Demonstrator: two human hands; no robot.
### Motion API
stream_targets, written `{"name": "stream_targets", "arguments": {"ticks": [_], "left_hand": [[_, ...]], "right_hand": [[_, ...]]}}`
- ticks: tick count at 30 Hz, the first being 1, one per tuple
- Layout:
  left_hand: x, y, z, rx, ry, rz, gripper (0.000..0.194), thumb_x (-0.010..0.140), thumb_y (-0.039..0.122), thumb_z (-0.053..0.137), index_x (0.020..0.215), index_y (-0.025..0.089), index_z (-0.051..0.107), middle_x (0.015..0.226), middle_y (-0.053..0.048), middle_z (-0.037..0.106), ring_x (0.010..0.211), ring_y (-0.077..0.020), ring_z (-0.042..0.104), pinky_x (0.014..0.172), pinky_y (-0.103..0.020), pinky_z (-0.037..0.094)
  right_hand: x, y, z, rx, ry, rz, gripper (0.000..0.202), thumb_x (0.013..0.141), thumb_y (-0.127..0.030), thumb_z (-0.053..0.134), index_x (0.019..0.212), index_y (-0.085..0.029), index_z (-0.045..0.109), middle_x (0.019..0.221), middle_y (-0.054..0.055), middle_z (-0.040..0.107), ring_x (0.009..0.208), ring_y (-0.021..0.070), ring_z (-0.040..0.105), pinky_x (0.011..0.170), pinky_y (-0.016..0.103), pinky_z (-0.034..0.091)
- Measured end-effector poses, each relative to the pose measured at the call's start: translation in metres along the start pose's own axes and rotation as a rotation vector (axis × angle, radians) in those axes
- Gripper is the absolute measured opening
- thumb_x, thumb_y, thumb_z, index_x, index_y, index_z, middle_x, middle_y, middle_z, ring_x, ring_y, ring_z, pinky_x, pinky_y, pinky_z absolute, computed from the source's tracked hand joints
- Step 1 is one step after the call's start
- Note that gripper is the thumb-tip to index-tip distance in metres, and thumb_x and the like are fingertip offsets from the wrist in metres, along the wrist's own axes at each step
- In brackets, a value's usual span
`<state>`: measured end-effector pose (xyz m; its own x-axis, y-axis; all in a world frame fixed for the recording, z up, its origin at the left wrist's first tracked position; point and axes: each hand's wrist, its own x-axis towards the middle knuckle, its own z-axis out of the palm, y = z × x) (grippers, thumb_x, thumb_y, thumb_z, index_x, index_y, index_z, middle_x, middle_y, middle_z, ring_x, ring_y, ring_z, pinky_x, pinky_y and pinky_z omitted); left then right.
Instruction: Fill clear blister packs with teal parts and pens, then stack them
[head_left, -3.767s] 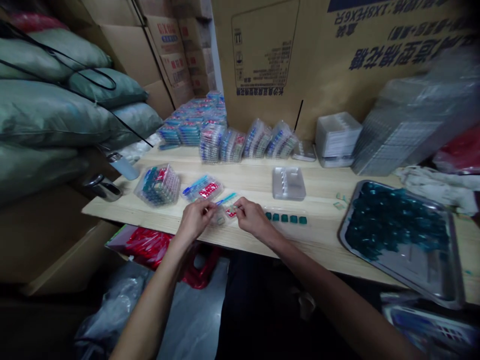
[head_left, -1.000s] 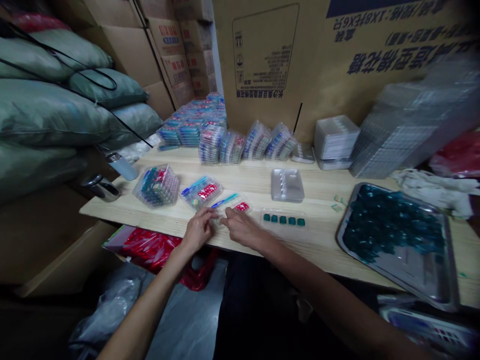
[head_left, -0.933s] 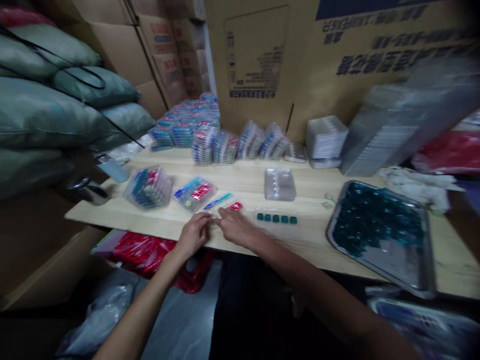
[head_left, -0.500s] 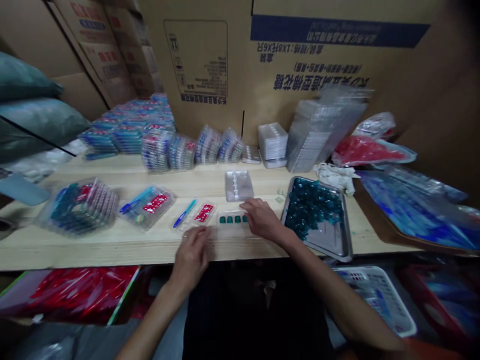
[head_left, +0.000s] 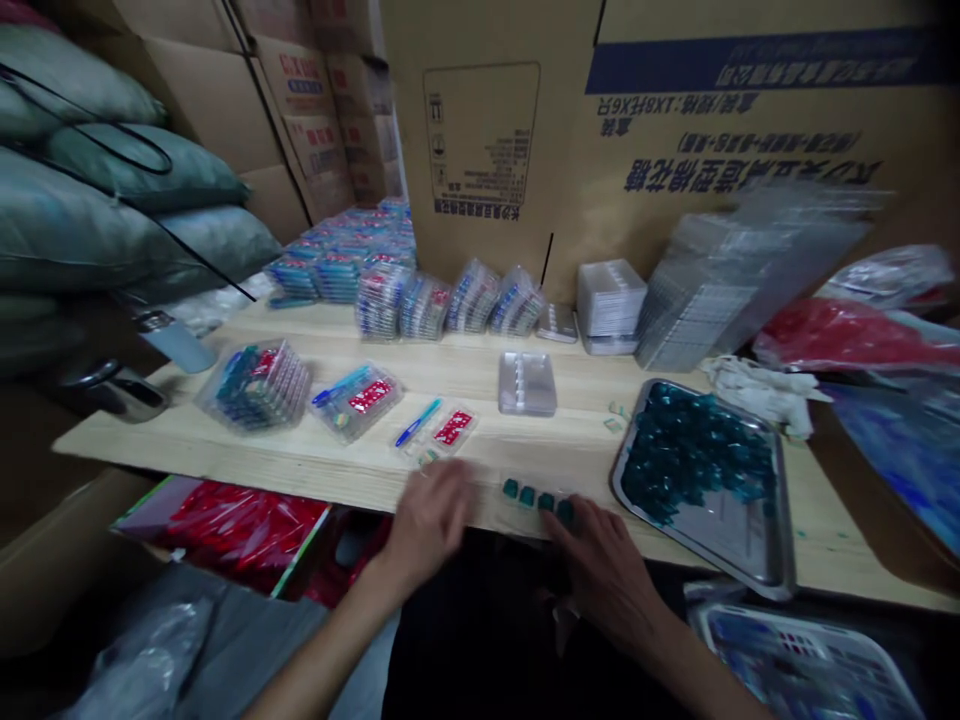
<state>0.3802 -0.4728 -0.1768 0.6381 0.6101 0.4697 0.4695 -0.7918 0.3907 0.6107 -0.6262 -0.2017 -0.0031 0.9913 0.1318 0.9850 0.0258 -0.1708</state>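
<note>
My right hand (head_left: 604, 550) is at the table's front edge, its fingers closed on the right end of a clear plastic tray (head_left: 510, 512). A row of several dark green pieces (head_left: 527, 496) sits in that tray. My left hand (head_left: 435, 510) is smeared by motion, left of the tray, and its grip does not show clearly. Just beyond it lies an open clear pack (head_left: 469, 440) with a blue pen (head_left: 418, 422) and red, white-dotted pieces (head_left: 453, 428). A fuller pack (head_left: 360, 402) lies to its left.
At right stands a metal tray (head_left: 784, 530) heaped with dark green pieces. Behind are empty clear trays (head_left: 528, 383), tall tray stacks (head_left: 697, 290) and a white cloth (head_left: 772, 395). At left are stacked packs (head_left: 259, 385) and a light blue bottle (head_left: 176, 343).
My head view has turned left. The tray with green pieces has come nearer the table's front edge with my right hand. My left hand has moved and is blurred.
</note>
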Motion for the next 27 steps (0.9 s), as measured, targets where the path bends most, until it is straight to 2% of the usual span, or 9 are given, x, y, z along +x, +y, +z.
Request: {"name": "stream_targets", "arguments": {"ticks": [3,6,9,13,15,17,19,24,27], "left_hand": [[0.031,-0.056,-0.021,0.149,0.045,-0.316,0.037,0.088,0.014,0.044,0.116,0.013,0.067,0.126,-0.018,0.061,0.116,-0.028,0.059,0.102,-0.043,0.046],[0.042,-0.084,-0.028,0.177,-0.136,-0.446,0.039,0.085,0.015,0.046,0.119,0.013,0.066,0.117,-0.015,0.066,0.109,-0.0271,0.063,0.097,-0.039,0.048],[0.033,-0.073,-0.019,0.157,-0.213,-0.476,0.042,0.085,0.023,0.052,0.125,0.016,0.062,0.109,-0.012,0.066,0.098,-0.0236,0.065,0.089,-0.034,0.05],[0.014,-0.043,0.004,0.073,-0.141,-0.504,0.041,0.087,0.031,0.055,0.125,0.017,0.061,0.107,-0.01,0.063,0.089,-0.0216,0.066,0.083,-0.033,0.051],[0.009,-0.034,0.013,0.032,-0.056,-0.51,0.036,0.092,0.029,0.046,0.123,0.017,0.062,0.106,-0.012,0.064,0.092,-0.0224,0.066,0.084,-0.034,0.051],[0.007,-0.031,0.017,-0.031,0.038,-0.505,0.038,0.096,0.028,0.037,0.122,0.016,0.062,0.105,-0.012,0.064,0.097,-0.0232,0.065,0.087,-0.036,0.051],[0.007,-0.03,0.017,-0.117,0.092,-0.502,0.04,0.098,0.03,0.034,0.124,0.015,0.06,0.107,-0.013,0.065,0.102,-0.0234,0.065,0.092,-0.037,0.05],[0.011,-0.027,0.012,-0.183,0.052,-0.495,0.041,0.099,0.032,0.034,0.127,0.015,0.057,0.117,-0.014,0.064,0.109,-0.0244,0.063,0.097,-0.04,0.049],[0.013,-0.021,0.014,-0.08,-0.021,-0.459,0.038,0.095,0.028,0.042,0.128,0.018,0.057,0.12,-0.015,0.061,0.108,-0.0259,0.063,0.093,-0.04,0.051]], "right_hand": [[0.019,0.008,-0.024,0.149,0.056,0.076,0.053,0.086,-0.011,0.043,0.133,-0.026,0.059,0.13,0.016,0.058,0.114,0.0279,0.057,0.099,0.043,0.044],[0.051,0.008,-0.047,0.499,0.115,0.146,0.043,0.092,-0.025,0.04,0.13,-0.028,0.06,0.125,0.01,0.063,0.11,0.0245,0.06,0.099,0.041,0.045],[0.093,-0.007,-0.055,0.975,0.116,0.272,0.04,0.087,-0.037,0.049,0.121,-0.023,0.064,0.106,0.006,0.07,0.097,0.0229,0.064,0.089,0.038,0.049],[0.143,-0.039,-0.042,1.512,-0.034,0.489,0.049,0.067,-0.035,0.063,0.111,-0.013,0.062,0.073,0.003,0.066,0.062,0.0167,0.061,0.059,0.028,0.047],[0.158,-0.053,-0.03,1.583,-0.08,0.581,0.069,0.061,-0.028,0.065,0.126,-0.012,0.051,0.063,-0.002,0.061,0.053,0.0148,0.056,0.052,0.025,0.045],[0.165,-0.063,-0.019,1.54,-0.069,0.616,0.087,0.062,-0.023,0.063,0.142,-0.013,0.032,0.06,-0.006,0.058,0.05,0.0151,0.054,0.05,0.026,0.045],[0.165,-0.067,-0.01,1.382,-0.025,0.574,0.087,0.067,-0.021,0.059,0.147,-0.016,0.024,0.062,-0.006,0.059,0.054,0.0163,0.057,0.054,0.027,0.047],[0.155,-0.066,-0.003,0.638,0.086,0.39,0.056,0.079,-0.015,0.049,0.135,-0.014,0.048,0.1,0.011,0.064,0.091,0.0218,0.061,0.082,0.033,0.049],[0.152,-0.067,-0.004,0.269,0.035,0.348,0.044,0.081,-0.017,0.051,0.124,-0.013,0.057,0.113,0.017,0.058,0.104,0.0288,0.056,0.089,0.04,0.046]]}}
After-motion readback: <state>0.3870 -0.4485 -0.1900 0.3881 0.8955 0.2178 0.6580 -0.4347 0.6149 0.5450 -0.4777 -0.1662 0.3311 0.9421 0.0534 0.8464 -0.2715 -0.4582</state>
